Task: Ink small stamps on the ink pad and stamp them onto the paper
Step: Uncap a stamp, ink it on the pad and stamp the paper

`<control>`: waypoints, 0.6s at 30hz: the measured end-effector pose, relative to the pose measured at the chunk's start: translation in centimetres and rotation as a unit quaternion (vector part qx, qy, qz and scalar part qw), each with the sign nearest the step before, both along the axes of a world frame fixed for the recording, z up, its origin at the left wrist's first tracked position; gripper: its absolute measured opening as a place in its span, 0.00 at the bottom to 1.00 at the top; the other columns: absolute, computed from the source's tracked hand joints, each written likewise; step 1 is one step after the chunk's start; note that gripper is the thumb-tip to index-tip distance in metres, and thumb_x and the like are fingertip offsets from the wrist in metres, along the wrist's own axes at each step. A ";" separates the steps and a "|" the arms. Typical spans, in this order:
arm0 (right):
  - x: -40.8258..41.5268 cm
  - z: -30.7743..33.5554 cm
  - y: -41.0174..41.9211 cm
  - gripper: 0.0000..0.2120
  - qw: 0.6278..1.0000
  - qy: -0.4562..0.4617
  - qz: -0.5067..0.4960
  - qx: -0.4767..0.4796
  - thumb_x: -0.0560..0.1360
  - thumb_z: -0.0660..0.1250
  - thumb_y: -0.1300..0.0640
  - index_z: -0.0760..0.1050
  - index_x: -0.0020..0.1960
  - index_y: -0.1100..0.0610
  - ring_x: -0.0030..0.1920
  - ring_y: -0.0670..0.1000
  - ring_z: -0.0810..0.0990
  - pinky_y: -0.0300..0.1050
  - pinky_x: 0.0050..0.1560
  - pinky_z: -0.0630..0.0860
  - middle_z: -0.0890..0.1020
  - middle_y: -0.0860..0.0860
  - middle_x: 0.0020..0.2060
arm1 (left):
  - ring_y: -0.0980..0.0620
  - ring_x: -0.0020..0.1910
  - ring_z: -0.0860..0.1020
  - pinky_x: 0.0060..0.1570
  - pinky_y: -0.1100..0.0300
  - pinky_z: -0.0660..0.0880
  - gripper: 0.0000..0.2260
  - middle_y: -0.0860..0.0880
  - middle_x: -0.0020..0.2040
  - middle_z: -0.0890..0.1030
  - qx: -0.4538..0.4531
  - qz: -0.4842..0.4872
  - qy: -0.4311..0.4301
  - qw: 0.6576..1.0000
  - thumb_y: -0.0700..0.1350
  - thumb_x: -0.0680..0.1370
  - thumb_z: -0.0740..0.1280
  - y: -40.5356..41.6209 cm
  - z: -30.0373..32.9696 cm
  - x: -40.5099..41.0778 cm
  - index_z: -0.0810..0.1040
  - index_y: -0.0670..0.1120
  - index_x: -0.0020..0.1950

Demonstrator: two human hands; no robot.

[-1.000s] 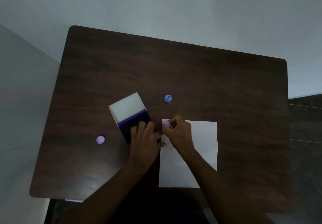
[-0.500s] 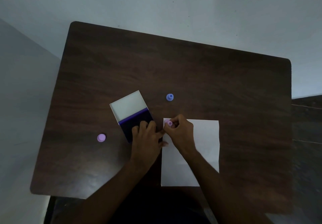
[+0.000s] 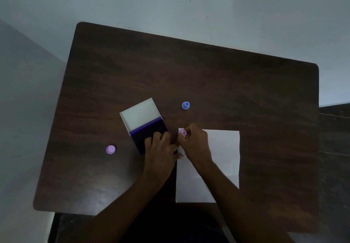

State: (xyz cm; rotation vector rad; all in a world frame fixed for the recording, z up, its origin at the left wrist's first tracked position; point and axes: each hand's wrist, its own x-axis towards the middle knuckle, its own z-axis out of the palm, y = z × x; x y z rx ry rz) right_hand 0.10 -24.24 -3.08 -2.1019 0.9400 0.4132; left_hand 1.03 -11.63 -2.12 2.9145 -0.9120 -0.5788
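My right hand (image 3: 195,144) pinches a small pink stamp (image 3: 183,133) down on the top left corner of the white paper (image 3: 223,157). My left hand (image 3: 161,148) lies flat on the near end of the open ink pad (image 3: 149,131), whose dark pad faces up and whose white lid (image 3: 140,113) is swung open behind it. A blue stamp (image 3: 185,105) stands on the table beyond the paper. A purple stamp (image 3: 110,149) sits to the left of the ink pad.
Everything lies on a dark wooden table (image 3: 208,72) with rounded corners. A pale wall runs behind it and to the left. A dark surface (image 3: 335,129) adjoins the table's right edge.
Both hands keep their places; the pink stamp stays at the paper's top left corner. The view shifted slightly.
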 end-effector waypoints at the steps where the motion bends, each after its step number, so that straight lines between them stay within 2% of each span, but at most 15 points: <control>1: 0.4 0.0 0.1 0.08 0.999 0.029 0.013 -0.007 0.74 0.69 0.52 0.74 0.46 0.56 0.38 0.45 0.75 0.34 0.40 0.66 0.76 0.49 0.38 | 0.46 0.52 0.72 0.51 0.49 0.68 0.19 0.49 0.52 0.78 0.004 0.000 -0.001 1.000 0.61 0.66 0.72 0.0 0.1 0.0 0.78 0.57 0.54; 4: 0.8 0.2 0.6 0.10 0.994 0.054 0.074 -0.055 0.77 0.64 0.53 0.76 0.54 0.59 0.48 0.50 0.78 0.39 0.49 0.69 0.81 0.55 0.49 | 0.47 0.51 0.71 0.50 0.50 0.68 0.17 0.50 0.51 0.78 0.007 0.000 -0.005 1.000 0.59 0.66 0.74 0.0 0.3 0.0 0.80 0.57 0.52; 7: 0.8 0.7 0.9 0.13 0.984 0.038 0.162 -0.069 0.78 0.61 0.56 0.74 0.59 0.62 0.56 0.56 0.77 0.46 0.59 0.70 0.79 0.59 0.56 | 0.47 0.53 0.70 0.53 0.50 0.65 0.15 0.51 0.54 0.78 0.004 0.003 -0.003 1.000 0.57 0.68 0.72 0.0 0.4 0.0 0.79 0.56 0.53; 11: 0.5 1.0 1.1 0.12 0.955 0.038 0.271 -0.112 0.75 0.67 0.58 0.75 0.56 0.63 0.54 0.57 0.78 0.48 0.57 0.72 0.79 0.60 0.55 | 0.47 0.52 0.71 0.52 0.50 0.64 0.14 0.51 0.52 0.78 0.001 0.009 -0.006 1.000 0.57 0.69 0.71 -0.2 0.7 0.1 0.80 0.55 0.53; 18: 0.4 1.1 1.6 0.12 0.929 0.022 0.329 -0.166 0.75 0.67 0.59 0.75 0.55 0.64 0.53 0.59 0.77 0.50 0.55 0.74 0.79 0.62 0.53 | 0.46 0.49 0.71 0.49 0.50 0.65 0.15 0.49 0.49 0.79 -0.004 0.009 0.000 1.000 0.57 0.67 0.72 -0.1 0.8 0.3 0.80 0.53 0.50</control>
